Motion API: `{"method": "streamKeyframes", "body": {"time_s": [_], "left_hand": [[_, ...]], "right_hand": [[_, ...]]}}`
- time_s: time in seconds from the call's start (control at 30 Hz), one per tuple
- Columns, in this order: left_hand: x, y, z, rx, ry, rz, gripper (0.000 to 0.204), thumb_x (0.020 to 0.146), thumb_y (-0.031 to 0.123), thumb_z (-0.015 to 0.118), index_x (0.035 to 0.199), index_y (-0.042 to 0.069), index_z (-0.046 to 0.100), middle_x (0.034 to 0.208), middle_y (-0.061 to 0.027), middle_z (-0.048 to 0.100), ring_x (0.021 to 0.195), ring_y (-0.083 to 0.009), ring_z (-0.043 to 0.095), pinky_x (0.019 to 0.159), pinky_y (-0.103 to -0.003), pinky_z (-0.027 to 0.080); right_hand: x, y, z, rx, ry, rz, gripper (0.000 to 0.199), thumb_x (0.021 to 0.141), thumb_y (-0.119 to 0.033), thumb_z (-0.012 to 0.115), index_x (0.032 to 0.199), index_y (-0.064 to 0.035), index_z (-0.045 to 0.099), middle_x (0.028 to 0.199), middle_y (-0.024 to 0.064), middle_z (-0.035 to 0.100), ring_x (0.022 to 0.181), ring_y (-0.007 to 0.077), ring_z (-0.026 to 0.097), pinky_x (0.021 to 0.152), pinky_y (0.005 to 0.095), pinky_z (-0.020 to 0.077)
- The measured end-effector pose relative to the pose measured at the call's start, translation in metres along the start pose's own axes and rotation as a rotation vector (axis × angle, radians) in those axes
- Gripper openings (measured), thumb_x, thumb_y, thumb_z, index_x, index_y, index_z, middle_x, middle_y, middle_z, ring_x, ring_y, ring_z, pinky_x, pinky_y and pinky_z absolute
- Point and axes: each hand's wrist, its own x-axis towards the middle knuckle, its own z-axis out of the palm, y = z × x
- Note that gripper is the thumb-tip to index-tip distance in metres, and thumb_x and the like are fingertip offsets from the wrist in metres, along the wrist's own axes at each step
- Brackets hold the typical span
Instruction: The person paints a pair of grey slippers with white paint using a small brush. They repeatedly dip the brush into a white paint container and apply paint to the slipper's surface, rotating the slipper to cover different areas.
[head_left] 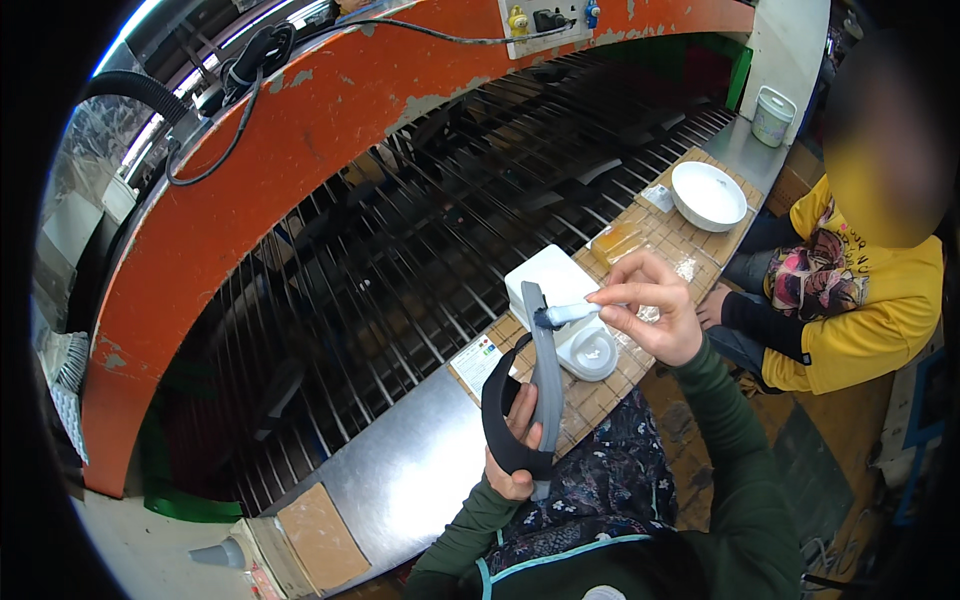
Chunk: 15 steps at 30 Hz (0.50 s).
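The grey strip (pixel 548 385) and black band (pixel 494 412) are pinched in the left hand's (pixel 511 482) grip by the table (pixel 410 465), and the band could be smeared if the strip's free tip sways under the white-handled brush (pixel 573 313) clamped in the right hand's (pixel 657 308) grip.

Part of the left grip (pixel 517 425) is covered by the black and grey strap (pixel 548 380), by which the white tub (pixel 545 268) is also partly blocked. The far end of the brush (pixel 572 313) is hidden by the right grip (pixel 660 315). The print on the label (pixel 475 361) is too small to be read. Whatever lies beneath the rack (pixel 350 350) is swallowed by shadow. The seated person's head (pixel 890 140) is blurred. The right sleeve (pixel 745 450) is cut off by the lower edge.
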Motion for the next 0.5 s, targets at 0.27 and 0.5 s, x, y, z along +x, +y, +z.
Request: {"method": "streamKeyframes", "body": {"time_s": [0.27,0.5], "left_hand": [[-0.002,-0.004,0.005,0.052,0.05,0.142,0.071,0.096,0.066,0.014,0.148,0.023,0.038,0.149,-0.0259,0.035,0.138,-0.0438,0.034,0.115,-0.048,0.022],[-0.005,-0.001,0.007,-0.025,0.055,0.046,0.077,0.096,0.066,0.012,0.15,0.016,0.033,0.148,-0.026,0.036,0.136,-0.0425,0.037,0.113,-0.045,0.025]], "right_hand": [[-0.008,0.006,0.006,-0.039,0.008,-0.021,0.021,0.078,-0.006,0.077,0.098,-0.0085,0.076,0.092,0.0055,0.059,0.069,0.0119,0.058,0.061,0.0242,0.0477],[-0.015,0.009,0.008,-0.059,-0.066,0.029,0.021,0.079,0.002,0.072,0.099,-0.0043,0.075,0.098,0.0071,0.057,0.08,0.0141,0.061,0.07,0.0255,0.0496]]}}
